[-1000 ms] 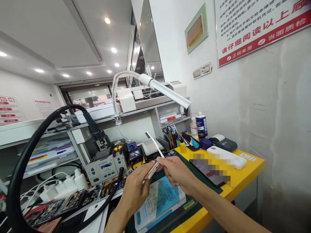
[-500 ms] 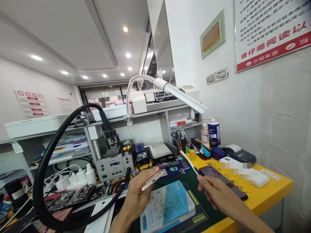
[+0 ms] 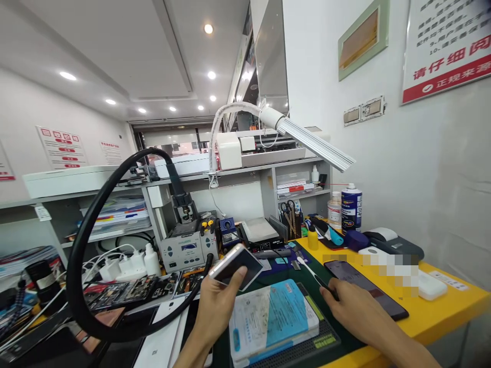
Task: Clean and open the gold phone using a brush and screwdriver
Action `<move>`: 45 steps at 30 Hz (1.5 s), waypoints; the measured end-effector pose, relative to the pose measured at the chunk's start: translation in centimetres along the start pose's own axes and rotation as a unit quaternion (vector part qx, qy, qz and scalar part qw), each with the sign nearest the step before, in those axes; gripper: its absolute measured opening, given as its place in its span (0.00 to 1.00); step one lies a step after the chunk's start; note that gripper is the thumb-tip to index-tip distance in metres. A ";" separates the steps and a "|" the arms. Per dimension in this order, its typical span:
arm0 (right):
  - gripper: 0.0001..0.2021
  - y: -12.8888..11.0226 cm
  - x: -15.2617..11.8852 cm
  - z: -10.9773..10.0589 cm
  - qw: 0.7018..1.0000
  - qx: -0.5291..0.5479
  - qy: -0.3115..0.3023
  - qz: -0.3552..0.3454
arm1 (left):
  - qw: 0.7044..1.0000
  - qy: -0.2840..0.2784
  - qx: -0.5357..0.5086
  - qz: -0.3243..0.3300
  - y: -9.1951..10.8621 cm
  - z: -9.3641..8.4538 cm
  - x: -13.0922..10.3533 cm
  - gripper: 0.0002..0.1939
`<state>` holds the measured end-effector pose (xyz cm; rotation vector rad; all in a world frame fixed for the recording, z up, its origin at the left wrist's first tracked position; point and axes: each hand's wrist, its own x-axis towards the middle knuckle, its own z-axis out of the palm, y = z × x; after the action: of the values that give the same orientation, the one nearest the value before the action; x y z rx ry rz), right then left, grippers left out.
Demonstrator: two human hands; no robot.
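My left hand is closed round a white-edged phone, tilted so that its dark screen shows, above the left edge of a blue and white box. In my right hand is a thin brush-like tool with a white tip and a dark handle; the tip points up and to the left. The box lies on a dark mat. Just beyond my right hand, a dark phone lies face up on the yellow table.
A thick black hose loops at the left, beside a soldering station. A small yellow bottle, a blue spray can and a card machine stand towards the back right. Circuit boards lie at the left.
My left hand has turned the phone from its port end to its screen. My right hand's tool has moved down and away from the yellow bottle. The view has shifted.
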<state>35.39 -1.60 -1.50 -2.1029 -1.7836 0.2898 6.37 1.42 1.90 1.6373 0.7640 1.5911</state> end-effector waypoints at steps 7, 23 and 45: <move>0.14 0.1 0.4 1.1 1.000 -0.011 0.008 -0.014 | 0.967 0.113 -0.187 -0.129 0.4 -0.2 0.6 0.26; 0.13 0.0 0.2 1.1 1.000 -0.006 0.013 -0.007 | 0.946 0.136 -0.238 -0.175 1.2 0.1 0.4 0.22; 0.12 -0.3 3.4 0.1 0.993 0.053 0.002 -0.108 | 0.922 0.297 -0.177 -0.173 1.1 -1.4 1.7 0.01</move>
<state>35.66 1.83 -1.21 -1.8179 -1.9291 0.3146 5.03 2.28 3.75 0.7062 0.9357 1.8383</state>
